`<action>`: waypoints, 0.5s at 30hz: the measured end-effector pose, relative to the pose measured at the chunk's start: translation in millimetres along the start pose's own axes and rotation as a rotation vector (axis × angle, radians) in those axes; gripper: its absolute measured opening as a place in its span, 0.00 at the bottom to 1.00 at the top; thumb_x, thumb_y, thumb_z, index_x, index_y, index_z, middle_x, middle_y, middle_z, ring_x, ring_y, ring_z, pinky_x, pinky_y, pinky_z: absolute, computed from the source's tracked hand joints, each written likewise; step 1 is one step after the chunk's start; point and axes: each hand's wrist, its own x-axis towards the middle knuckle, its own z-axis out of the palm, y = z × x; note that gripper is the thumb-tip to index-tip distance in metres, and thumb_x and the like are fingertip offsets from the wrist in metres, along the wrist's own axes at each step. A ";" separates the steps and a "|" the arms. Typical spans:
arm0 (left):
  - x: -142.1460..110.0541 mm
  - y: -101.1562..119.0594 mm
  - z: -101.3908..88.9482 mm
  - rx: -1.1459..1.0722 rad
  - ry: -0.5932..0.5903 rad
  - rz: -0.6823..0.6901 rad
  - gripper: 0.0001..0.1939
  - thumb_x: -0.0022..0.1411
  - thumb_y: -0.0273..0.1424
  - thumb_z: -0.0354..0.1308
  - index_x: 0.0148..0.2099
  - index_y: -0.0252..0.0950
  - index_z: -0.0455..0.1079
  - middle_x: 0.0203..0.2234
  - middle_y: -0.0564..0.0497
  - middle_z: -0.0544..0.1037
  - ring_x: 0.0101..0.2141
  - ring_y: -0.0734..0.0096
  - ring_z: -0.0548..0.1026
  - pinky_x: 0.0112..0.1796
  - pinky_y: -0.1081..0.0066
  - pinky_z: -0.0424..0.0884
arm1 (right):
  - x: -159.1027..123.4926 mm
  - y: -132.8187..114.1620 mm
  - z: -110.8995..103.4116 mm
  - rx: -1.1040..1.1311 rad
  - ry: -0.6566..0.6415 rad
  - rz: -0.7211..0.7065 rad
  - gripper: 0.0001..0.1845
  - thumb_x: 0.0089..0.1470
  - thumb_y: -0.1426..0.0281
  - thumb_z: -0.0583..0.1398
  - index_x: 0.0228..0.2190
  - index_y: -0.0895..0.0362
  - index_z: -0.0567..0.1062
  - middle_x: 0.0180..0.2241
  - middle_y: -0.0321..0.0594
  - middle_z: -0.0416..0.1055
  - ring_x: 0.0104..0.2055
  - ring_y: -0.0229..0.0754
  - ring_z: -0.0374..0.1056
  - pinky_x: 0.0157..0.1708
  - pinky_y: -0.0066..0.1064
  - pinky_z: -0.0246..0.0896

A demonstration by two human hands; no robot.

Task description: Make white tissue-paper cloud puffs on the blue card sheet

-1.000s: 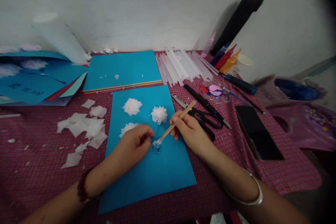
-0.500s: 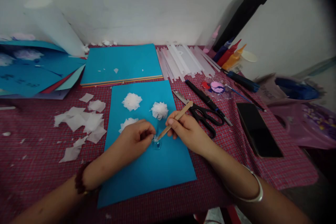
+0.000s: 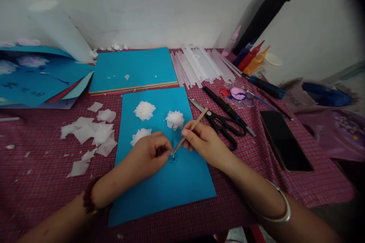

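Note:
Between the thumb and fingers of my right hand [image 3: 201, 140] is a flat wooden craft stick [image 3: 196, 120], its lower end slanting down to a small wet-looking glue patch [image 3: 173, 158] on the blue paper sheet [image 3: 162, 188]. My left hand [image 3: 152, 153] is closed in a pinch just left of that stick tip; what its fingers hold is too small and hidden to make out. Beyond the hands, white tissue-paper puffs sit on the sheet: one [image 3: 144, 110] at upper left, another [image 3: 175, 120] near my right hand, a third [image 3: 140, 135] partly behind my left hand.
Tissue squares [image 3: 92, 131] lie scattered at left. Right of the sheet are scissors [image 3: 221, 121], a black cutter-like tool [image 3: 225, 106] and a phone [image 3: 285, 140]. Behind stand a stack of coloured paper [image 3: 134, 66], translucent strips [image 3: 202, 66] and paint bottles [image 3: 253, 56].
The stick has turned in my right hand, showing more of its narrow edge. My left fingers are a little closer to its tip. The whole view has shifted slightly.

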 end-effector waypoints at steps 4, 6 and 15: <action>-0.3 1.1 -0.9 0.021 -0.001 0.007 0.08 0.56 0.23 0.51 0.29 0.36 0.70 0.24 0.55 0.69 0.26 0.76 0.67 0.27 0.75 0.62 | 1.2 0.0 -0.1 0.084 0.044 0.023 0.13 0.56 0.59 0.56 0.28 0.55 0.65 0.19 0.31 0.67 0.19 0.33 0.62 0.20 0.26 0.58; -0.7 0.8 -2.0 0.028 0.001 0.006 0.08 0.56 0.23 0.51 0.29 0.37 0.70 0.24 0.55 0.69 0.26 0.76 0.67 0.27 0.75 0.62 | 1.8 -0.2 -0.7 0.113 0.085 0.029 0.14 0.56 0.58 0.57 0.27 0.55 0.65 0.18 0.30 0.66 0.18 0.33 0.61 0.19 0.26 0.57; -6.8 10.1 -6.3 -0.207 0.040 -0.094 0.14 0.64 0.30 0.45 0.49 0.40 0.65 0.29 0.54 0.72 0.22 0.76 0.70 0.24 0.73 0.70 | 3.8 1.8 -5.4 0.183 0.156 0.042 0.18 0.55 0.54 0.57 0.27 0.56 0.66 0.18 0.31 0.66 0.17 0.32 0.60 0.19 0.25 0.56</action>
